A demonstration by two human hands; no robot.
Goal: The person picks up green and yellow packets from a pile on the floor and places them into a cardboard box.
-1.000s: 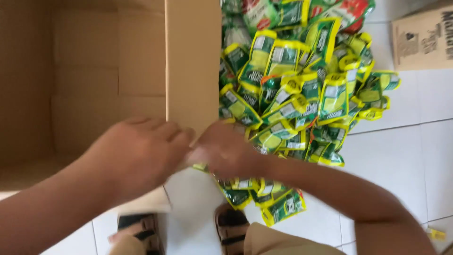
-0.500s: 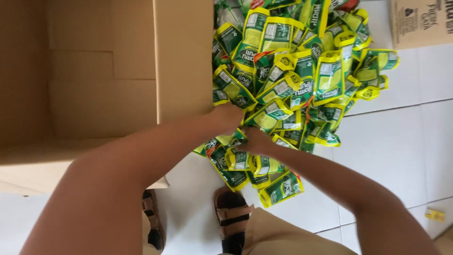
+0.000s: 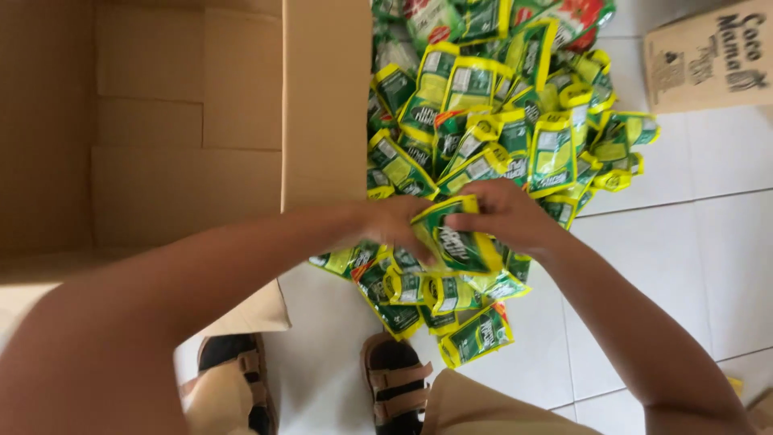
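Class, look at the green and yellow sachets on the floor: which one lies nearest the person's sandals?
The sachet at the pile's lower edge, lying tilted on the white tiles, just right of the sandal. The others lie farther up, under the hands or toward the box.

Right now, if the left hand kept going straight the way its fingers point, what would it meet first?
Probably the right hand: the left hand points rightward at it across the green-and-yellow plastic sachet both grip. Depth is unclear.

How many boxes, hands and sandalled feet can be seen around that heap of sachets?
Cardboard boxes: 2, a large open box and a small box
Hands: 2, left hand, right hand, together holding a green-and-yellow sachet
Sandalled feet: 2
Total: 6
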